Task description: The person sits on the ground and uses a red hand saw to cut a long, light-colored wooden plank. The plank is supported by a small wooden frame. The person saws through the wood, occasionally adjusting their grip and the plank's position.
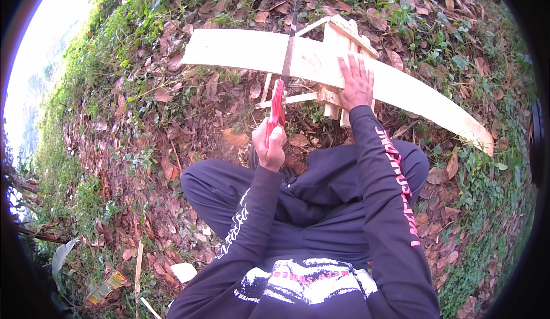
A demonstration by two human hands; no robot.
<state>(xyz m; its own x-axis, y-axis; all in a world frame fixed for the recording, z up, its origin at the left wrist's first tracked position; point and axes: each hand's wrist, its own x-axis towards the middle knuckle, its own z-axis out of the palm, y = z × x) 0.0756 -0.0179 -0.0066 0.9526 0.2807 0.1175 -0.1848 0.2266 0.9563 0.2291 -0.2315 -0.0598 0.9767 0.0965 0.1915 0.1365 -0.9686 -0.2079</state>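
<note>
A long pale wooden board (246, 49) lies crosswise in front of me, resting on a low wooden stand (338, 35). Wrapped around the red handle of a hand saw (277, 104) is my left hand (268, 146). The saw's blade lies across the board left of the stand and reaches past its far edge; whether it has cut into the wood I cannot make out. My right hand (357, 84) presses on the board over the stand, fingers stretched out. The lower part of the stand is partly hidden beneath the board.
I sit cross-legged, with my knees (209, 184) close to the stand. Dry leaves (235, 138) and green plants (91, 164) cover the sloping ground. Pale wood scraps (184, 272) and a thin stick (138, 270) lie at the lower left.
</note>
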